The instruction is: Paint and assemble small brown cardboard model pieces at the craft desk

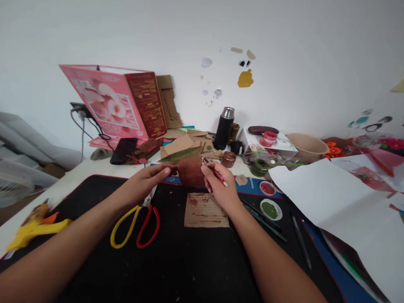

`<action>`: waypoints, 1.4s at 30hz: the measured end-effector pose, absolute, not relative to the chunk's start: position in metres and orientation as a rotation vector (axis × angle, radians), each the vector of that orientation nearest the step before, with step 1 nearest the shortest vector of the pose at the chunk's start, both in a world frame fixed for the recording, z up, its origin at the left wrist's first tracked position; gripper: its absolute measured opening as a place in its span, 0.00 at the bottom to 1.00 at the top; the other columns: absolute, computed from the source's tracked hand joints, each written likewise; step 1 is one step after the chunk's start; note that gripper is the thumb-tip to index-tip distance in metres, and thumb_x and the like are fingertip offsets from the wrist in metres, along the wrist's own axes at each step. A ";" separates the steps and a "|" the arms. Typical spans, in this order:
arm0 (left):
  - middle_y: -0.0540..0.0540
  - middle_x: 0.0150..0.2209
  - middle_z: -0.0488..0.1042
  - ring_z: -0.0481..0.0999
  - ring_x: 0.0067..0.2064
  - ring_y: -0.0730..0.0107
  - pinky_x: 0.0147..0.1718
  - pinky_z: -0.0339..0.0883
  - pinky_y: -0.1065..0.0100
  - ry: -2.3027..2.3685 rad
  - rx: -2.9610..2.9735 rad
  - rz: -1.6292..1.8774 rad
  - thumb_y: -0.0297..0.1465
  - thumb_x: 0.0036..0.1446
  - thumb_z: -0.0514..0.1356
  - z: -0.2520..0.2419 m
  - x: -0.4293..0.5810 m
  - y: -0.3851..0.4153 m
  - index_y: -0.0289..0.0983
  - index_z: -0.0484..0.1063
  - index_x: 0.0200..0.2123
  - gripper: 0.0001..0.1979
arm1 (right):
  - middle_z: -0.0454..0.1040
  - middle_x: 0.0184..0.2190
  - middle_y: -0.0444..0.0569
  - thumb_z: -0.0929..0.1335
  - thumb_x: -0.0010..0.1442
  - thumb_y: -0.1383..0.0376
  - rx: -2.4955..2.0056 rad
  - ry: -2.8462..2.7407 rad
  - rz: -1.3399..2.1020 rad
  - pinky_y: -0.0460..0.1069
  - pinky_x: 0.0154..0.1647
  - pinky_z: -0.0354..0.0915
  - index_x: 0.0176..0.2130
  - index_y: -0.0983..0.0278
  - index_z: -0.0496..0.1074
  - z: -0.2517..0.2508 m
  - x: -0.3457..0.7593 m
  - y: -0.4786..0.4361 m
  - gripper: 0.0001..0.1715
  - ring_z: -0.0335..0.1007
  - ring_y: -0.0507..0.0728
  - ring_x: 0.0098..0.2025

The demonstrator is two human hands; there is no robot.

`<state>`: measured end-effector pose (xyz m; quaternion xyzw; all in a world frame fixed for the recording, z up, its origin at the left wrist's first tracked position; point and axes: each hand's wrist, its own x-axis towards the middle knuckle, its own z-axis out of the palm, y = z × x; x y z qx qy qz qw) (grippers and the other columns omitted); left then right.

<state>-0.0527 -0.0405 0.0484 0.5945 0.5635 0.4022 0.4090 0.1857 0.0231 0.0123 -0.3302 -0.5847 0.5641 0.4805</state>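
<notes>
Above scissors (135,225), left hand (143,183) pinching leaf (180,155) steady on pot (190,171); right hand (218,185) gripping brush (215,171), best stroked lightly.

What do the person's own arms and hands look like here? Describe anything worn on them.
Both arms are bare as far up as the picture shows: no sleeves are in view. The left hand and right hand wear no gloves, and no watch, bracelet or ring can be made out on either wrist or finger. The fingernails look short and plain.
</notes>
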 end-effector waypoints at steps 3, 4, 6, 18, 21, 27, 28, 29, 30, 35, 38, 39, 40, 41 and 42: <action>0.36 0.49 0.85 0.79 0.54 0.42 0.58 0.69 0.47 1.211 1.241 1.119 0.60 0.57 0.64 0.042 -0.037 -0.020 0.38 0.86 0.45 0.32 | 0.66 0.18 0.36 0.73 0.64 0.46 -0.807 -1.438 1.406 0.43 0.16 0.54 0.37 0.61 0.72 0.014 0.186 0.023 0.22 0.58 0.48 0.17; 0.36 0.49 0.85 0.80 0.54 0.43 0.57 0.70 0.48 1.154 1.165 1.133 0.58 0.58 0.66 0.039 -0.034 -0.014 0.37 0.85 0.46 0.31 | 0.66 0.18 0.37 0.73 0.64 0.46 -0.804 -1.451 1.411 0.43 0.17 0.54 0.37 0.61 0.72 0.014 0.186 0.023 0.22 0.58 0.48 0.17; 0.36 0.51 0.84 0.81 0.53 0.47 0.54 0.73 0.52 1.064 1.021 1.134 0.52 0.59 0.68 0.033 -0.030 -0.004 0.36 0.84 0.49 0.27 | 0.67 0.18 0.37 0.72 0.64 0.46 -0.794 -1.472 1.415 0.43 0.17 0.54 0.36 0.62 0.72 0.014 0.186 0.023 0.22 0.59 0.48 0.17; 0.52 0.24 0.73 0.66 0.19 0.79 0.15 0.59 0.78 0.924 0.781 1.343 0.33 0.49 0.76 0.044 -0.017 0.011 0.33 0.77 0.30 0.13 | 0.68 0.18 0.39 0.70 0.65 0.39 -0.824 -1.422 1.491 0.43 0.15 0.51 0.34 0.61 0.71 0.016 0.186 0.023 0.29 0.59 0.47 0.16; 0.54 0.23 0.71 0.62 0.18 0.82 0.11 0.52 0.81 0.909 0.712 1.474 0.31 0.48 0.76 0.042 -0.017 0.012 0.33 0.78 0.35 0.14 | 0.68 0.18 0.39 0.69 0.64 0.37 -0.827 -1.385 1.530 0.43 0.14 0.49 0.36 0.61 0.72 0.016 0.185 0.023 0.30 0.58 0.47 0.15; 0.54 0.28 0.73 0.64 0.19 0.84 0.11 0.54 0.82 0.830 0.656 1.599 0.31 0.47 0.77 0.023 -0.021 0.014 0.32 0.77 0.40 0.19 | 0.71 0.19 0.39 0.71 0.63 0.39 -0.833 -1.485 1.576 0.42 0.16 0.52 0.34 0.61 0.70 0.009 0.182 0.020 0.29 0.60 0.47 0.16; 0.54 0.28 0.73 0.66 0.20 0.84 0.12 0.55 0.82 0.826 0.657 1.623 0.31 0.47 0.77 0.019 -0.021 0.015 0.32 0.77 0.40 0.18 | 0.71 0.19 0.39 0.71 0.63 0.39 -0.835 -1.501 1.586 0.42 0.16 0.52 0.34 0.61 0.70 0.008 0.181 0.020 0.28 0.60 0.47 0.16; 0.54 0.29 0.74 0.67 0.21 0.83 0.13 0.56 0.82 0.825 0.659 1.642 0.31 0.48 0.77 0.016 -0.022 0.016 0.33 0.77 0.39 0.18 | 0.71 0.20 0.39 0.71 0.63 0.40 -0.840 -1.509 1.594 0.42 0.16 0.53 0.34 0.61 0.70 0.007 0.181 0.019 0.28 0.61 0.48 0.17; 0.54 0.29 0.74 0.68 0.22 0.82 0.13 0.57 0.82 0.827 0.659 1.655 0.32 0.48 0.78 0.013 -0.022 0.017 0.33 0.77 0.38 0.18 | 0.71 0.20 0.39 0.71 0.63 0.40 -0.847 -1.509 1.598 0.43 0.17 0.53 0.35 0.61 0.70 0.006 0.180 0.019 0.27 0.61 0.48 0.17; 0.53 0.30 0.76 0.71 0.24 0.78 0.16 0.61 0.78 0.829 0.668 1.669 0.37 0.46 0.79 0.010 -0.026 0.016 0.35 0.77 0.40 0.22 | 0.69 0.18 0.38 0.72 0.61 0.42 -0.893 -1.490 1.568 0.43 0.17 0.54 0.33 0.61 0.70 -0.001 0.179 0.023 0.26 0.60 0.48 0.17; 0.51 0.31 0.77 0.73 0.25 0.74 0.18 0.62 0.75 0.813 0.732 1.638 0.43 0.49 0.76 0.014 -0.028 0.014 0.36 0.76 0.43 0.24 | 0.66 0.16 0.36 0.73 0.61 0.43 -0.933 -1.462 1.551 0.44 0.15 0.51 0.31 0.60 0.68 -0.006 0.178 0.026 0.25 0.58 0.48 0.15; 0.50 0.32 0.78 0.74 0.25 0.73 0.19 0.63 0.74 0.818 0.762 1.623 0.43 0.50 0.76 0.015 -0.028 0.013 0.37 0.76 0.44 0.23 | 0.65 0.15 0.36 0.73 0.61 0.43 -0.942 -1.458 1.538 0.44 0.15 0.50 0.31 0.60 0.68 -0.008 0.178 0.027 0.26 0.58 0.48 0.15; 0.49 0.33 0.79 0.74 0.26 0.72 0.19 0.64 0.74 0.832 0.794 1.610 0.42 0.50 0.75 0.016 -0.028 0.012 0.37 0.76 0.45 0.23 | 0.65 0.15 0.36 0.72 0.61 0.43 -0.945 -1.464 1.525 0.44 0.15 0.50 0.30 0.60 0.68 -0.009 0.178 0.028 0.26 0.58 0.49 0.15; 0.49 0.35 0.79 0.75 0.27 0.72 0.20 0.65 0.73 0.852 0.827 1.604 0.40 0.49 0.75 0.017 -0.028 0.011 0.38 0.75 0.46 0.23 | 0.64 0.14 0.36 0.72 0.61 0.43 -0.947 -1.471 1.503 0.44 0.15 0.50 0.30 0.60 0.67 -0.011 0.179 0.029 0.26 0.58 0.49 0.15; 0.49 0.37 0.79 0.75 0.28 0.71 0.21 0.66 0.73 0.876 0.861 1.602 0.38 0.48 0.75 0.017 -0.028 0.011 0.38 0.75 0.47 0.25 | 0.63 0.14 0.36 0.72 0.62 0.43 -0.950 -1.480 1.475 0.44 0.15 0.50 0.30 0.59 0.67 -0.012 0.179 0.030 0.26 0.57 0.49 0.15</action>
